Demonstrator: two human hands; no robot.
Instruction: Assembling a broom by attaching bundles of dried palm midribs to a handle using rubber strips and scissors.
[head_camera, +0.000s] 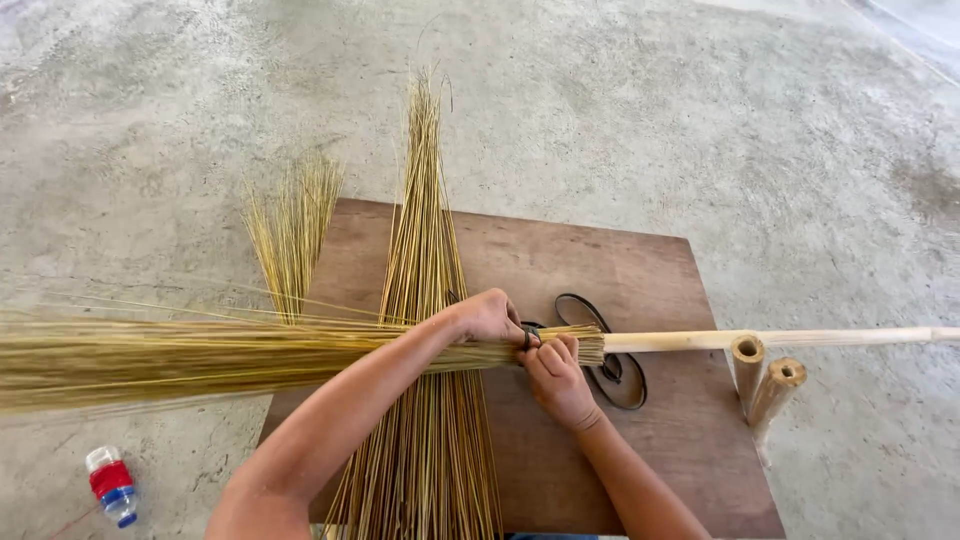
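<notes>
- Two hands gripping broom bundle (300, 355) over the board (560, 260): left hand (490, 318) closing around it, right hand (556, 380) pinching the dark band (530, 335).
- Lying beside the board: bottle (110, 485).

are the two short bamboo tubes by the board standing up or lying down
Tilted, neither flat nor upright: the two short hollow bamboo tubes show open round tops and slant down past the brown wooden board's right edge. What props them cannot be told.

bamboo tubes (762, 385) rt, stick pile (425, 300) ctr
</notes>
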